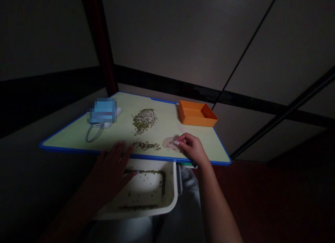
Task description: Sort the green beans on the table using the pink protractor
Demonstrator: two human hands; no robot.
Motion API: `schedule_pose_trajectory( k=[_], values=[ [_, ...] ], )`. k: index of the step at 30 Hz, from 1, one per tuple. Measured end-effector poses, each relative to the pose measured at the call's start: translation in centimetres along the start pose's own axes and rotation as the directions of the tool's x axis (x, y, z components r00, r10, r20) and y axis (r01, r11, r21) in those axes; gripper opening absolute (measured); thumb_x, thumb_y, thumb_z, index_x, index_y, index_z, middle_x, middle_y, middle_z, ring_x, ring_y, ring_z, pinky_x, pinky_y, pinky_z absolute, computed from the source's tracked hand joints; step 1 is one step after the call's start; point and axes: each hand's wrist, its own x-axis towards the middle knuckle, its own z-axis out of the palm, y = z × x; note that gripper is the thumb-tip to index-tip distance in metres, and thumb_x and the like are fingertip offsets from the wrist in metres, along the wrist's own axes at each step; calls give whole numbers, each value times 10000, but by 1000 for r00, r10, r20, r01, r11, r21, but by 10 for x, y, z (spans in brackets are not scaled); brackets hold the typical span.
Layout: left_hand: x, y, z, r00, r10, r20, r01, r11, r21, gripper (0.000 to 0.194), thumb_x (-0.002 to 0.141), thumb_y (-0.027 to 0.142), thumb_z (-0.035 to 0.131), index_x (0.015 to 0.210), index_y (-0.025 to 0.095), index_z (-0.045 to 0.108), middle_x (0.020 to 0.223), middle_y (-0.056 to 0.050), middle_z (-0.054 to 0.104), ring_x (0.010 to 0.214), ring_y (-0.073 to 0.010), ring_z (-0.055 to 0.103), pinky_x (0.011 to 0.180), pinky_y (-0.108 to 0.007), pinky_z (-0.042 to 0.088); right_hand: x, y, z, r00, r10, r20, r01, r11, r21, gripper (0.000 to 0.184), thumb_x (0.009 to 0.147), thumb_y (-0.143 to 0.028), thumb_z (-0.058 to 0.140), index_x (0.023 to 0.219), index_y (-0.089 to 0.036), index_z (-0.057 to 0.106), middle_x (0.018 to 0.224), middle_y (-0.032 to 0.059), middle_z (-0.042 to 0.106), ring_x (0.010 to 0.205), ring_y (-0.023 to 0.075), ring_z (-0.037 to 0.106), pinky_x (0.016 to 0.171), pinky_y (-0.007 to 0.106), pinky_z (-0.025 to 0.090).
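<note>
My right hand (193, 148) pinches a clear, rounded plastic piece with reddish markings (170, 142), which looks like a protractor. It is held at the tabletop, just right of a thin strip of small green beans or seeds (147, 145). Behind that strip lies a larger pile of the same green grains (144, 120). My left hand (112, 169) has its fingers spread, fingertips at the front edge of the board and thumb over a white bin (172, 201). Nothing shows in the left hand. Grains line the inside of the bin along its edges.
The pale tabletop (123, 107) has a blue rim. At its back right stands an orange open box (199, 121). A pixelated blue item on a white device (106, 124) with a looped cable (90, 136) sits at the left. Panelled walls close in behind.
</note>
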Motion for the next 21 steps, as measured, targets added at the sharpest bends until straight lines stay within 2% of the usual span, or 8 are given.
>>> schedule_pose_trajectory(
  k=[5, 11, 21],
  values=[
    [0, 0, 1, 1000, -12, -7, 12, 1000, -3, 732, 847, 521, 403, 1468, 140, 335, 1508, -241, 442, 1403, -397, 413, 1078, -589, 352, 0, -1, 0, 1000, 4, 4, -4, 998, 61, 226, 778, -411, 701, 805, -198, 631, 579, -47, 524, 529, 122, 474, 514, 236, 351],
    [0, 0, 1, 1000, -10, 12, 10, 1000, -10, 754, 841, 538, 407, 1474, 137, 320, 1519, -248, 424, 1405, -402, 410, 1083, -595, 349, 4, 6, -4, 993, -70, -100, 79, 993, 92, 209, 852, -403, 602, 813, -198, 617, 725, -6, 622, 669, 144, 558, 627, 247, 420],
    [1, 0, -1, 999, -22, 37, 22, 1000, 9, 736, 831, 535, 433, 1458, 156, 359, 1516, -231, 436, 1407, -393, 410, 1077, -585, 362, 4, 3, -3, 992, -55, -111, 55, 998, -6, 208, 849, -394, 593, 796, -193, 612, 721, 6, 662, 667, 158, 589, 625, 253, 422]
  ],
)
